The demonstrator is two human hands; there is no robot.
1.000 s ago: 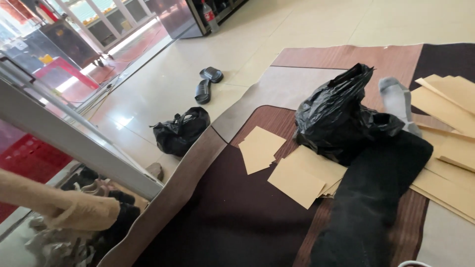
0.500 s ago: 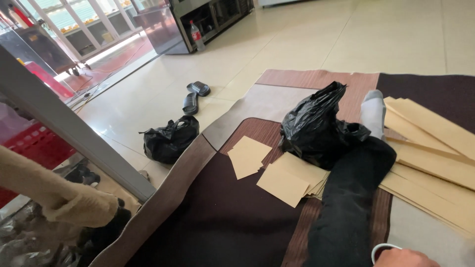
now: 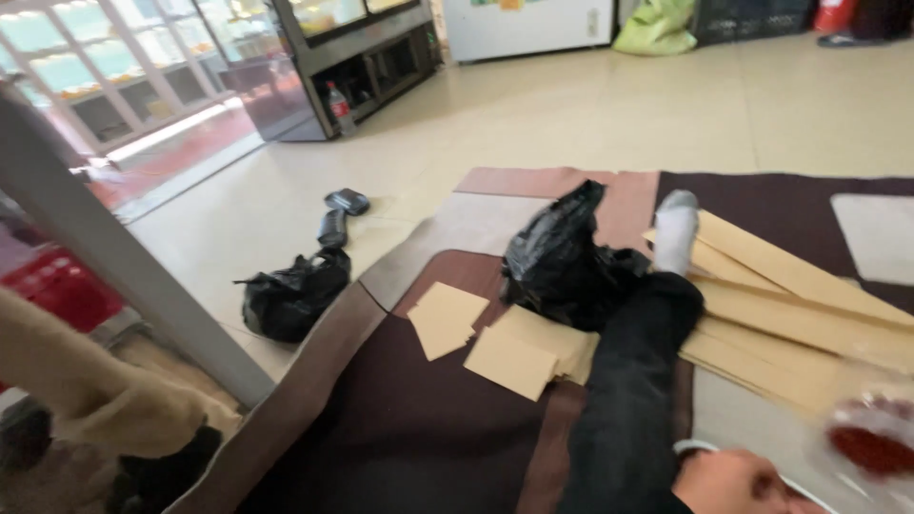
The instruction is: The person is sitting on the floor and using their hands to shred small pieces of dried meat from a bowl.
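Observation:
My left hand (image 3: 143, 419) is low at the left edge, covered by a tan sleeve or glove, and rests against dark items (image 3: 162, 466) beside a pile of things. Its fingers are hidden. Only part of my right hand (image 3: 733, 481) shows at the bottom edge, with its fingers curled. Just right of it is a blurred clear plastic thing with red contents (image 3: 866, 433); whether the hand grips it is unclear. My leg in black trousers (image 3: 633, 381), with a white sock (image 3: 676, 228), lies stretched across a brown mat (image 3: 400, 428).
A black plastic bag (image 3: 562, 262) sits by the leg among tan cardboard squares (image 3: 447, 319) and long cardboard strips (image 3: 800, 314). On the tiled floor are a second black bag (image 3: 290, 295) and dark shoes (image 3: 338, 214). A grey post (image 3: 124, 266) slants at left, with a glass-fronted cabinet (image 3: 333, 57) behind.
The view has tilted up and swung right, showing more of the far floor. My right hand has risen into the bottom edge, and the blurred clear thing with red contents has appeared.

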